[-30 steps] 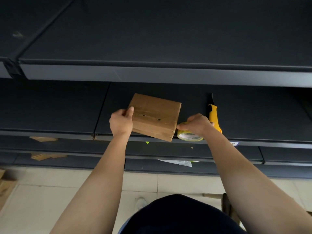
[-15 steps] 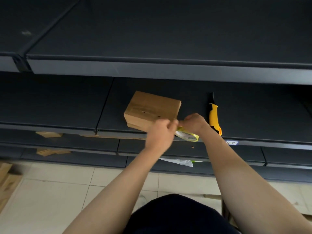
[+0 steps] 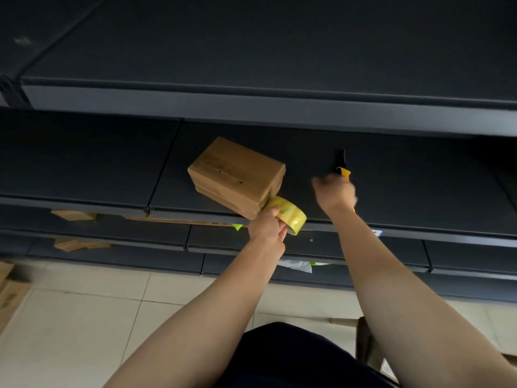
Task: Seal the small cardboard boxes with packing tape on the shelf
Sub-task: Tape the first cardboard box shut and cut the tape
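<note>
Nearest: dark clothing (image 3: 293, 359) is filling the bottom of view, pale floor tiles (image 3: 84, 317) beyond. Lower shelves are carrying cardboard scraps (image 3: 74, 215) at left and a plastic wrapper (image 3: 296, 266) nr centre.

L hand (image 3: 267, 226) is gripping the tape roll (image 3: 289, 215), fingers curled round its near rim. Roll is sitting tilted at the front lip of the shelf (image 3: 84, 203), touching the near-right corner of the cardboard box (image 3: 237, 175). Can't tell whether a strip is running from roll onto box, as the yellowish film is glaring.

Box is lying on the shelf, turned at an angle, near corner reaching the lip. Flaps are looking closed. Any tape on top isn't discernible.

R hand (image 3: 334, 191) is motion-blurred, farther and to the right, over the handle of the yellow utility knife (image 3: 343, 169). Can't tell if its fingers are spread, curled or touching it. Knife is lying on the shelf, pointing far, well apart from box.

Judgement: prob. cut stage, R going for knife while L is holding the roll.

Risks:
- Box is unheld, so a pull on the roll could be dragging it off the lip w/ nothing bracing it.
- Slack in L grip could leave the tape wrinkling or sticking back on itself.
- Blade working nr L fingers, w/ a hurried R hand, could be nicking skin or cardboard.
</note>
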Tool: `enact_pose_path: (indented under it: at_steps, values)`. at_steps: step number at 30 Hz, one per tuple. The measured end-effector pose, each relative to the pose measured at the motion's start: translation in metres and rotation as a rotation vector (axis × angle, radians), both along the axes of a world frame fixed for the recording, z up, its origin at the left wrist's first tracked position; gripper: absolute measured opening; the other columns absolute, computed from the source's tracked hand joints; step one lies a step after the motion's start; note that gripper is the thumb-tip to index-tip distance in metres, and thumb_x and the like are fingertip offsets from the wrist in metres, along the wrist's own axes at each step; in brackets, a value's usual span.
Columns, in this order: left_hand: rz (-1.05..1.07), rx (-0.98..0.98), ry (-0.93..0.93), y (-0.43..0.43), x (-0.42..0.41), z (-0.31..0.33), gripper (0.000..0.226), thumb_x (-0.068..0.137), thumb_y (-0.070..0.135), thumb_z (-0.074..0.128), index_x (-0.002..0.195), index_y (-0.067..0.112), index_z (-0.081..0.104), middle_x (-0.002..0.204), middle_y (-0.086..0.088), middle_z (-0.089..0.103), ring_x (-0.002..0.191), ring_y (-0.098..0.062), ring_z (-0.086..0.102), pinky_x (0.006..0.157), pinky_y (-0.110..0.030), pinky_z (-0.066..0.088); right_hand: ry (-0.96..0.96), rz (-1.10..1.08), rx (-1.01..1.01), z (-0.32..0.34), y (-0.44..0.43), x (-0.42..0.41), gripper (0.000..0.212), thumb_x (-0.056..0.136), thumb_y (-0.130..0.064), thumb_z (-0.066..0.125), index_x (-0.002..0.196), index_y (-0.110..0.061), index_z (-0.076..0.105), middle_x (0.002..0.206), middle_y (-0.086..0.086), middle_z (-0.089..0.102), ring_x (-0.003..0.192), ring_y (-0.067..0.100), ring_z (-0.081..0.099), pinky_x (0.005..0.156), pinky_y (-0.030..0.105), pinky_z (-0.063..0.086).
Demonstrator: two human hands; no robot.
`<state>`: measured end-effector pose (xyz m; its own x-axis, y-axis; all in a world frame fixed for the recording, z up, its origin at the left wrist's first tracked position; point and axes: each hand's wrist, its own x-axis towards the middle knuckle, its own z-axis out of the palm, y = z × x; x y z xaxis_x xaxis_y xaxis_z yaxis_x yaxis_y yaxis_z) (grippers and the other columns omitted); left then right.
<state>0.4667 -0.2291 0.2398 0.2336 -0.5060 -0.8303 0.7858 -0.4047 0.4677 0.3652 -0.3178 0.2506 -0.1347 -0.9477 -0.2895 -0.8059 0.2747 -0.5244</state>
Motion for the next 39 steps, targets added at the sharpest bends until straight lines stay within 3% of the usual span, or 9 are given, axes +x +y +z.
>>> enact_pose_path:
  at_steps: [3, 8, 11, 14, 19, 23, 28, 31, 39]
  values:
    - [0.038, 0.028, -0.034, 0.002, 0.007, -0.001, 0.034, 0.092, 0.016, 0.061, 0.123, 0.008, 0.053, 0.115, -0.011, 0.064, 0.096, -0.023, 0.064, 0.082, -0.037, 0.051, 0.214, -0.123, 0.051, -0.012, -0.012, -0.022, 0.059, 0.092, -0.037, 0.056, 0.138, -0.006, 0.037, 0.143, 0.018, 0.035, 0.132, 0.038, 0.030, 0.106, 0.047, 0.029]
    - [0.094, 0.101, -0.154, 0.003, 0.014, -0.004, 0.035, 0.085, 0.024, 0.070, 0.113, 0.011, 0.052, 0.106, -0.009, 0.063, 0.089, -0.025, 0.063, 0.081, -0.040, 0.053, 0.143, -0.115, 0.164, -0.038, -0.016, -0.036, 0.079, 0.088, -0.018, 0.065, 0.149, -0.006, 0.016, 0.150, 0.016, 0.027, 0.137, 0.035, 0.025, 0.109, 0.045, 0.028]
    - [0.108, 0.142, -0.232, 0.001, 0.016, -0.004, 0.047, 0.081, 0.028, 0.074, 0.118, 0.007, 0.054, 0.107, -0.009, 0.064, 0.095, -0.027, 0.064, 0.091, -0.045, 0.052, 0.153, -0.119, 0.141, -0.039, -0.016, -0.037, 0.064, 0.088, -0.014, 0.059, 0.142, -0.004, 0.027, 0.142, 0.019, 0.037, 0.131, 0.037, 0.035, 0.106, 0.046, 0.034]
    - [0.148, 0.144, -0.263, 0.000, 0.017, -0.006, 0.048, 0.079, 0.025, 0.075, 0.119, 0.007, 0.055, 0.106, -0.009, 0.065, 0.097, -0.028, 0.064, 0.092, -0.045, 0.052, 0.092, -0.047, 0.079, -0.032, -0.010, -0.041, 0.034, 0.088, -0.012, 0.050, 0.122, -0.009, 0.051, 0.113, 0.017, 0.060, 0.107, 0.037, 0.056, 0.096, 0.045, 0.045]
    - [0.202, 0.144, -0.345, -0.001, 0.020, -0.009, 0.032, 0.085, 0.016, 0.070, 0.110, 0.008, 0.052, 0.095, -0.007, 0.058, 0.078, -0.022, 0.058, 0.072, -0.033, 0.046, 0.221, 0.195, -0.074, -0.025, -0.005, -0.051, 0.042, 0.081, -0.003, 0.047, 0.116, -0.020, 0.064, 0.082, 0.006, 0.058, 0.082, 0.028, 0.049, 0.106, 0.040, 0.022]
    - [0.264, 0.126, -0.379, -0.001, 0.020, -0.007, 0.024, 0.084, 0.010, 0.069, 0.087, 0.014, 0.046, 0.077, 0.001, 0.052, 0.072, -0.020, 0.054, 0.067, -0.032, 0.046, 0.257, 0.314, -0.113, -0.015, -0.003, -0.051, 0.048, 0.080, 0.000, 0.047, 0.118, -0.024, 0.063, 0.080, 0.004, 0.057, 0.083, 0.029, 0.052, 0.100, 0.036, 0.023]
    - [0.289, 0.092, -0.375, 0.001, 0.021, -0.005, 0.025, 0.084, 0.007, 0.069, 0.077, 0.016, 0.047, 0.072, 0.001, 0.053, 0.063, -0.015, 0.052, 0.053, -0.025, 0.044, 0.445, 0.511, -0.088, -0.011, 0.002, -0.026, 0.045, 0.083, -0.006, 0.046, 0.118, -0.030, 0.060, 0.080, 0.002, 0.057, 0.085, 0.026, 0.053, 0.097, 0.037, 0.025]
    - [0.260, 0.097, -0.369, 0.002, 0.023, -0.002, 0.028, 0.084, 0.005, 0.068, 0.074, 0.016, 0.044, 0.070, 0.001, 0.052, 0.059, -0.012, 0.050, 0.050, -0.023, 0.041, 0.516, 0.541, -0.085, -0.014, 0.006, -0.014, 0.044, 0.086, -0.007, 0.046, 0.121, -0.031, 0.059, 0.094, 0.004, 0.062, 0.099, 0.025, 0.053, 0.096, 0.037, 0.026]
    - [0.117, 0.129, -0.370, -0.002, 0.033, 0.002, 0.023, 0.083, 0.014, 0.071, 0.090, 0.008, 0.049, 0.077, -0.006, 0.054, 0.076, -0.026, 0.057, 0.071, -0.035, 0.048, 0.718, 0.543, -0.151, -0.019, 0.007, 0.008, 0.041, 0.086, -0.004, 0.049, 0.120, -0.025, 0.058, 0.117, 0.005, 0.060, 0.117, 0.027, 0.044, 0.096, 0.041, 0.029]
